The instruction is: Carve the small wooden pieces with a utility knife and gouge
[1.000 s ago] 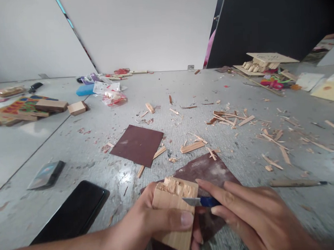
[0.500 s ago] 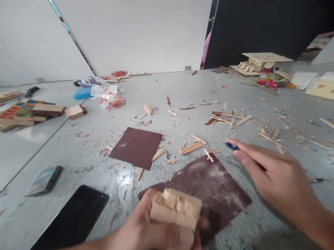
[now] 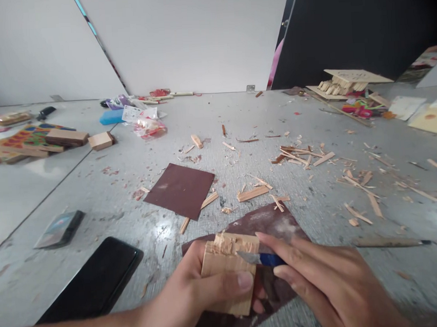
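Observation:
A pale wooden block [image 3: 227, 260] with a rough, carved upper end is held in my left hand [image 3: 195, 286], the thumb lying across its face. My right hand [image 3: 319, 275] pinches a blue-handled knife [image 3: 269, 259]. The knife's blade lies against the block near its carved part, pointing left. Beneath both hands is a worn dark brown sandpaper sheet [image 3: 276, 224], partly covered by them. A smaller brown sandpaper square [image 3: 181, 190] lies flat on the table beyond my left hand.
A black phone [image 3: 91, 282] and a small box [image 3: 60, 229] lie at the left. Wood shavings [image 3: 302, 155] are scattered across the table [image 3: 186, 116]. At the right lies a thin tool [image 3: 389, 242]; wooden blocks [image 3: 66, 137] sit far left.
My right hand has moved left with the knife, bringing its blade to the block. The thin tool at the right is now more exposed. The view has shifted slightly.

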Motion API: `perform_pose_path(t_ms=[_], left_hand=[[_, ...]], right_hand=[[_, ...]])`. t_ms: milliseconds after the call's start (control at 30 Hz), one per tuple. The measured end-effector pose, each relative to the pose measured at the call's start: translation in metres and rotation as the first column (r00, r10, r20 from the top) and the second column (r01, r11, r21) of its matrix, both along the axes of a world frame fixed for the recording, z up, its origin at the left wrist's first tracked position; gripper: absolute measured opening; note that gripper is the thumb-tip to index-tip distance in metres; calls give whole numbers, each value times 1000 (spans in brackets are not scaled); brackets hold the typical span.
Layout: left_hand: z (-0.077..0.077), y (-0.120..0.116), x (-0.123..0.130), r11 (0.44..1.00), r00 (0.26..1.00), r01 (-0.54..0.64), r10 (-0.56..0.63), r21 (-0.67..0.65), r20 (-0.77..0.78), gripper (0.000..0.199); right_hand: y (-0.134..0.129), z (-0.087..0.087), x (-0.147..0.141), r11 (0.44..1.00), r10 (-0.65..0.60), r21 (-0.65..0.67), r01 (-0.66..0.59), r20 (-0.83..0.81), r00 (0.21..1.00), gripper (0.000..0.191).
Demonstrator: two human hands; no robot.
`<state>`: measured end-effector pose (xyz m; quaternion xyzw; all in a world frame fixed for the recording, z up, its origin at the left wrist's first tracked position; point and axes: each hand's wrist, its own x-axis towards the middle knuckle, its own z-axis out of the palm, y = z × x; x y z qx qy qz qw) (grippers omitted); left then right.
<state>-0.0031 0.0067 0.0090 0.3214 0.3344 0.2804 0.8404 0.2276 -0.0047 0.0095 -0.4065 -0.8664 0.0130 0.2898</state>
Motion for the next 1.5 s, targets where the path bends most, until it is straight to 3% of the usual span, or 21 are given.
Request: perform_pose_path(t_ms=[367,600,767,833,967,1000,1167,1267,1400,1500], left_hand=[[7,4,-1,999,998,40,-40,3,-39,30],[1,4,-1,1000,998,6,-5,19,-60,31],[-1,8,0,999,998,-34,34,7,-55,32],[1,7,-2,999,998,10,-8,37,-56,33],[3,1,-9,983,979,184,-181,27,-92,36],[2,0,-9,982,979,186,-184,14,-86,37],[-5,2,-7,997,997,67,-68,31,40,41],[-5,3,-6,998,1000,5,-6,61,19,42],[-4,3,-9,982,998,11,1,191,-64,37],[-5,2,-12,981,1000,7,-2,195,-27,33]], right_hand=[[2,3,-1,1000,-6,-21,7,53,999,37],[3,-1,8,997,4,77,-12,106,994,37],[18,-6,14,993,22,110,-31,86,996,40],[29,-8,25,995,-34,93,29,55,998,38],[41,-7,45,933,-352,63,356,-61,934,31],[40,-6,45,936,-346,43,350,-79,935,32],[11,2,23,995,-98,-6,98,-108,989,35],[-2,3,16,995,-98,1,98,-78,992,43],[-7,-2,14,993,-116,21,117,-73,991,55],[-9,-4,10,997,-74,11,74,-40,996,60]])
